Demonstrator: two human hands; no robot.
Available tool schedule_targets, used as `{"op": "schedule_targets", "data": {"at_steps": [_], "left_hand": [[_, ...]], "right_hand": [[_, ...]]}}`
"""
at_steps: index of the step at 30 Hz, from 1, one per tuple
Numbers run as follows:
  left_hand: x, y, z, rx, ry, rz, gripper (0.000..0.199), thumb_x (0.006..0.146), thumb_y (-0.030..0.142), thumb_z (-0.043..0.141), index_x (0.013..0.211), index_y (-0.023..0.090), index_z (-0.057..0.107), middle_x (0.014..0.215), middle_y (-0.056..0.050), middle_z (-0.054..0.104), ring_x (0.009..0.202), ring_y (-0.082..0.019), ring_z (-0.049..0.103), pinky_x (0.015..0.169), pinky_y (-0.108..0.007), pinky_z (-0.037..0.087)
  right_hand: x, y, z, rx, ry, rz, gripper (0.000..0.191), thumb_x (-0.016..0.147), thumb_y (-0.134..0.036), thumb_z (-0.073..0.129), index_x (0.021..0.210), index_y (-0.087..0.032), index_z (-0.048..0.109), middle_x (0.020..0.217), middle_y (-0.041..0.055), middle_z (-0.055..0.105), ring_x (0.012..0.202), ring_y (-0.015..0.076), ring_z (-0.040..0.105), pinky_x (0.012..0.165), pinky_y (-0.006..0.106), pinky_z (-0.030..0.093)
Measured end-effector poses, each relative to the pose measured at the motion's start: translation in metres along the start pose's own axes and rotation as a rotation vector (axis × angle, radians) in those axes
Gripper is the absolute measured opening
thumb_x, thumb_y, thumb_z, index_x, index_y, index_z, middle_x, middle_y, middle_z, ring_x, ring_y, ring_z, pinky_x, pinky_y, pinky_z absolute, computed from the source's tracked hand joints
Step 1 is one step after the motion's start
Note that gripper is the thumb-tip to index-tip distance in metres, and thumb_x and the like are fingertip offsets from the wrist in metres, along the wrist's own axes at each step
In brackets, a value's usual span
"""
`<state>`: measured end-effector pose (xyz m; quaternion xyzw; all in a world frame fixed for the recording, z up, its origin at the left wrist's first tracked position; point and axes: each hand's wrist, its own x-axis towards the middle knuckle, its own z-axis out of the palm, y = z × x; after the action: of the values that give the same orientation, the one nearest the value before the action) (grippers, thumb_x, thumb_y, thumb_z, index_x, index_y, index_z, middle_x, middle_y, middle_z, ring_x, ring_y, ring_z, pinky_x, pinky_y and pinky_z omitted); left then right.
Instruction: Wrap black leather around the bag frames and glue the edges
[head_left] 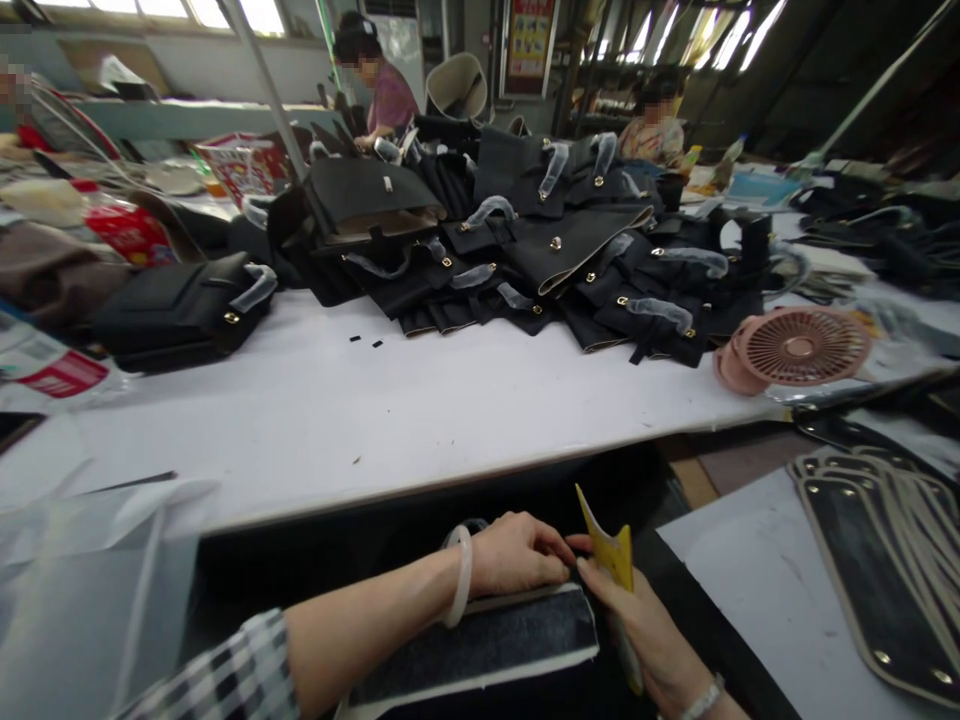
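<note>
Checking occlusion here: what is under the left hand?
The left hand rests on a dark panel with a pale edge. The panel's end beneath the hand is covered.

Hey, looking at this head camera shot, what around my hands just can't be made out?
- Left hand fingertips: curled under, hidden behind the hand itself, so its grip is unclear.
- Yellow tool in the right hand: its lower part is hidden by the palm.
- Dark panel: its near end is cut off by the bottom edge.
- Poster on the far wall: text too small to read.
</note>
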<state>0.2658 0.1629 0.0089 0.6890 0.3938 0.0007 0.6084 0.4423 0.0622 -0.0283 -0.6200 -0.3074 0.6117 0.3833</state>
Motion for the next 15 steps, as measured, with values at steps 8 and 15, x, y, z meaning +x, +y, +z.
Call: {"op": "schedule_targets", "data": {"at_steps": [8, 15], "left_hand": [[-0.001, 0.009, 0.003, 0.211, 0.013, 0.087, 0.033, 0.08, 0.033, 0.051, 0.101, 0.033, 0.076, 0.074, 0.003, 0.071, 0.072, -0.017, 0.065, 0.068, -0.025, 0.047], [-0.011, 0.01, -0.007, 0.308, -0.004, 0.086, 0.04, 0.084, 0.047, 0.054, 0.119, 0.035, 0.07, 0.111, -0.001, 0.075, 0.102, -0.028, 0.068, 0.086, -0.036, 0.051]], "right_hand": [[-0.004, 0.004, 0.0, -0.567, -0.054, -0.296, 0.034, 0.097, -0.037, 0.039, 0.129, -0.024, 0.042, 0.119, 0.0093, 0.061, 0.109, 0.0233, 0.061, 0.091, 0.034, 0.049], [0.006, 0.01, -0.009, -0.773, 0.028, -0.389, 0.039, 0.094, -0.048, 0.04, 0.123, -0.023, 0.049, 0.115, 0.0128, 0.069, 0.098, 0.0229, 0.069, 0.083, 0.031, 0.056]]}}
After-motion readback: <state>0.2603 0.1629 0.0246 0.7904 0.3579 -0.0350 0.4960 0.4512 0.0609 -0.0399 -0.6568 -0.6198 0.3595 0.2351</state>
